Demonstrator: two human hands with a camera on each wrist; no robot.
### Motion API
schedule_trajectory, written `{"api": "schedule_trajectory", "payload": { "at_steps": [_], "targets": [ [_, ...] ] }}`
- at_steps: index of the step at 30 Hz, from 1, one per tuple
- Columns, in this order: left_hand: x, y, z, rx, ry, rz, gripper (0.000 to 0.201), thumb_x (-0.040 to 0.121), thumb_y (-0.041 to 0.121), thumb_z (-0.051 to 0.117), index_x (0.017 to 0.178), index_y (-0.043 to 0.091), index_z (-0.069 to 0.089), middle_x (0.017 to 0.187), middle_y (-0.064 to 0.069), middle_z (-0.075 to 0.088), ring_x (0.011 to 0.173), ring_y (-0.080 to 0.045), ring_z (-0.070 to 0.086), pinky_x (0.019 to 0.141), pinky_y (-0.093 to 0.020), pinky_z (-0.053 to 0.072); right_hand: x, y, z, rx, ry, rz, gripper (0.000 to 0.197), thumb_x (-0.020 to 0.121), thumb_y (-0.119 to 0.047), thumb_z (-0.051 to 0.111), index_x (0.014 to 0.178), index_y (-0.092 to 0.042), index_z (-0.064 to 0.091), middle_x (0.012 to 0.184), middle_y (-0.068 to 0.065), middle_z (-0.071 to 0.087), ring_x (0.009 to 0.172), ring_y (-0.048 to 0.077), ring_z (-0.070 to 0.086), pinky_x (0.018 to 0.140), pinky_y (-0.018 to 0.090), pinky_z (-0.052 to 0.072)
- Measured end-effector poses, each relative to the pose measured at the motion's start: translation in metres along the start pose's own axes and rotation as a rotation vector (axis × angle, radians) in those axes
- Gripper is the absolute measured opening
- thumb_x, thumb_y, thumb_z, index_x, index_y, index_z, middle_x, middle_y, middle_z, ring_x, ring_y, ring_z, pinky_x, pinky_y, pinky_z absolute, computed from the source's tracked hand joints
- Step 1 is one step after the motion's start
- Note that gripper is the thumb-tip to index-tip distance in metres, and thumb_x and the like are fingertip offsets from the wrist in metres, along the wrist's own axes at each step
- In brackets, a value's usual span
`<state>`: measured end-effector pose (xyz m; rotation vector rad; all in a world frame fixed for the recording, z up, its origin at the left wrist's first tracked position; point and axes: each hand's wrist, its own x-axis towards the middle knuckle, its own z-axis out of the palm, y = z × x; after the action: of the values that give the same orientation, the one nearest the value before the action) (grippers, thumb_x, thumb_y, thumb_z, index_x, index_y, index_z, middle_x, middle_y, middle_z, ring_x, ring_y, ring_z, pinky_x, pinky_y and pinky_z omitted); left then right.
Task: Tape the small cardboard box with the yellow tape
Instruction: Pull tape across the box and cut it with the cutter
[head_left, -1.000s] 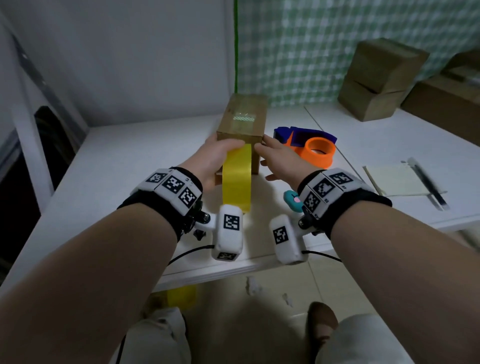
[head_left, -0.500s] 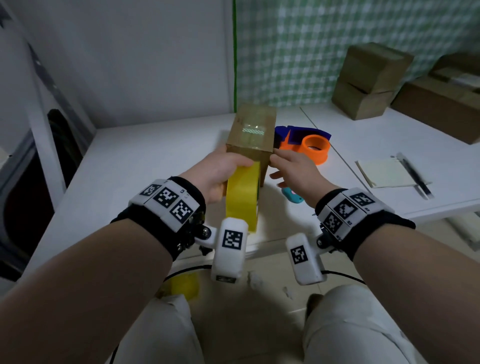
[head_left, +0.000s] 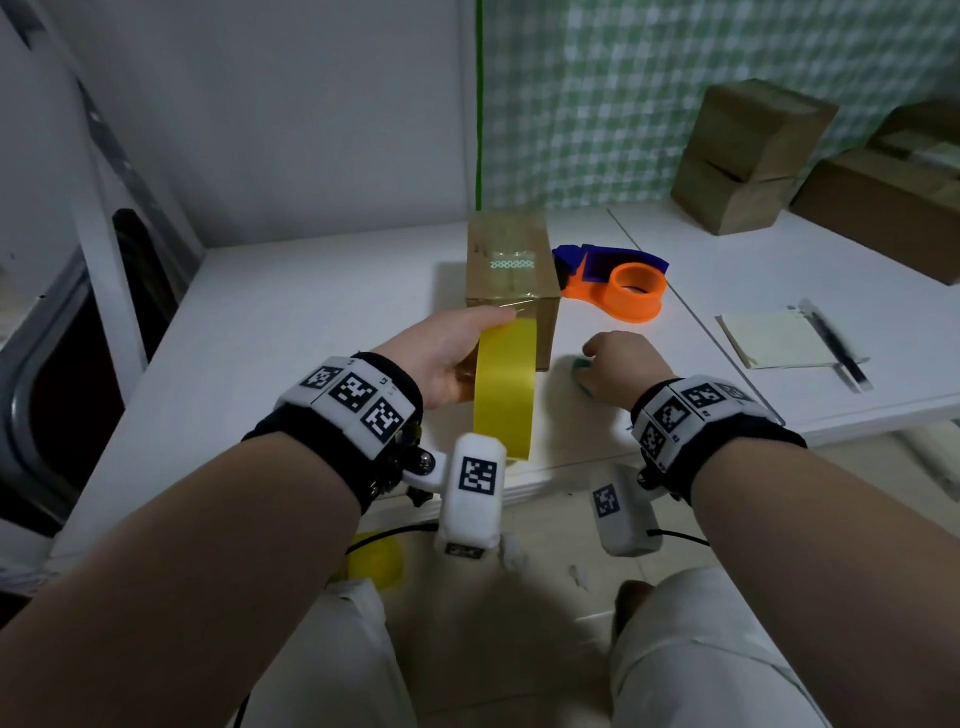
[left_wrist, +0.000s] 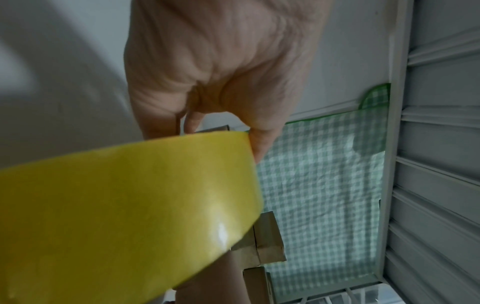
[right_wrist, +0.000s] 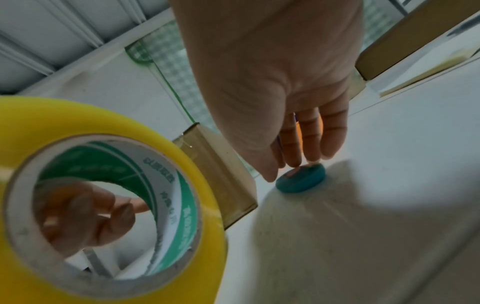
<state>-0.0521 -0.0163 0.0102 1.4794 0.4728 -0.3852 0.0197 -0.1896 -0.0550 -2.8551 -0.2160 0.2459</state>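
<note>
The small cardboard box (head_left: 511, 270) stands on the white table (head_left: 311, 312), with a clear tape strip along its top. My left hand (head_left: 447, 353) grips the yellow tape roll (head_left: 504, 387) upright against the box's near face, thumb on the roll's top by the box's upper edge. In the right wrist view its fingers curl through the roll's core (right_wrist: 85, 214). My right hand (head_left: 618, 364) is down on the table right of the box, fingertips (right_wrist: 309, 152) touching a small teal disc (right_wrist: 301, 181) that lies flat. In the left wrist view the yellow tape roll (left_wrist: 130, 205) fills the lower left.
An orange and blue tape dispenser (head_left: 623, 280) sits right of the box. A notepad (head_left: 774, 338) and pen (head_left: 836, 348) lie further right. Stacked cardboard boxes (head_left: 748, 156) stand at the back right. The table's front edge (head_left: 545, 483) runs just under my wrists.
My right hand left the box's front top edge and dropped right onto the teal disc. The left hand kept the roll against the box.
</note>
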Motion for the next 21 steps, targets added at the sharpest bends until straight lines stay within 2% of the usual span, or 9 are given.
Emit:
{"api": "schedule_trajectory", "payload": {
  "at_steps": [2,6,9,11,14,16,18,21],
  "targets": [
    [0.001,0.0,0.0,-0.001,-0.024,-0.018,0.019,0.091,0.031,0.057,0.1,0.015,0.061,0.088,-0.006,0.07,0.077,-0.02,0.067,0.075,-0.035,0.056,0.002,0.001,0.003,-0.018,0.009,0.001,0.034,0.093,-0.021,0.048,0.121,-0.004,0.058,0.124,0.016,0.06,0.116,0.032,0.054,0.096,0.038,0.044],
    [0.003,-0.002,0.002,-0.015,-0.033,-0.014,0.022,0.091,0.033,0.054,0.104,0.016,0.061,0.093,-0.006,0.07,0.077,-0.021,0.067,0.074,-0.035,0.055,0.005,0.003,0.007,-0.041,0.001,0.046,0.032,0.091,-0.022,0.048,0.115,-0.005,0.059,0.115,0.015,0.063,0.105,0.033,0.059,0.082,0.035,0.046],
    [0.005,-0.003,0.003,-0.032,-0.014,-0.003,0.02,0.091,0.032,0.054,0.101,0.017,0.062,0.087,-0.006,0.07,0.072,-0.021,0.067,0.068,-0.033,0.057,0.004,0.003,0.007,0.054,-0.025,0.054,0.032,0.09,-0.02,0.052,0.119,-0.007,0.052,0.116,0.015,0.06,0.107,0.033,0.057,0.085,0.038,0.047],
    [0.005,-0.002,0.004,-0.024,-0.004,0.004,0.018,0.091,0.032,0.054,0.098,0.017,0.061,0.082,-0.005,0.07,0.067,-0.019,0.067,0.061,-0.03,0.058,0.004,0.003,0.005,0.066,-0.02,0.048,0.031,0.09,-0.019,0.052,0.119,-0.007,0.052,0.117,0.016,0.06,0.107,0.033,0.057,0.085,0.038,0.046],
    [0.006,0.0,0.004,-0.025,0.005,0.01,0.017,0.092,0.032,0.053,0.094,0.017,0.061,0.08,-0.004,0.069,0.062,-0.017,0.066,0.053,-0.027,0.058,0.005,-0.001,-0.008,0.154,0.128,0.03,0.028,0.095,-0.02,0.045,0.111,-0.001,0.057,0.112,0.02,0.063,0.102,0.036,0.058,0.074,0.034,0.04],
    [0.008,0.001,0.004,-0.026,0.004,0.015,0.017,0.093,0.031,0.052,0.093,0.017,0.061,0.077,-0.004,0.069,0.057,-0.017,0.068,0.05,-0.026,0.057,0.004,-0.007,-0.025,0.26,0.268,-0.033,0.026,0.094,-0.014,0.043,0.111,0.003,0.055,0.112,0.023,0.061,0.101,0.037,0.057,0.072,0.034,0.037],
    [0.008,0.002,0.004,-0.023,-0.012,0.017,0.017,0.093,0.031,0.051,0.094,0.017,0.06,0.074,-0.004,0.07,0.052,-0.015,0.069,0.049,-0.026,0.056,0.003,-0.017,-0.041,0.357,0.361,-0.123,0.027,0.094,-0.011,0.044,0.116,0.0,0.052,0.113,0.02,0.062,0.092,0.031,0.056,0.071,0.033,0.039],
    [0.009,0.003,0.002,0.006,-0.035,0.012,0.017,0.093,0.031,0.051,0.097,0.017,0.06,0.08,-0.004,0.07,0.057,-0.015,0.069,0.052,-0.026,0.056,0.002,-0.035,-0.058,0.427,0.396,-0.262,0.03,0.094,-0.01,0.045,0.123,-0.011,0.047,0.111,0.012,0.062,0.083,0.017,0.051,0.069,0.028,0.039]
  ]
}}
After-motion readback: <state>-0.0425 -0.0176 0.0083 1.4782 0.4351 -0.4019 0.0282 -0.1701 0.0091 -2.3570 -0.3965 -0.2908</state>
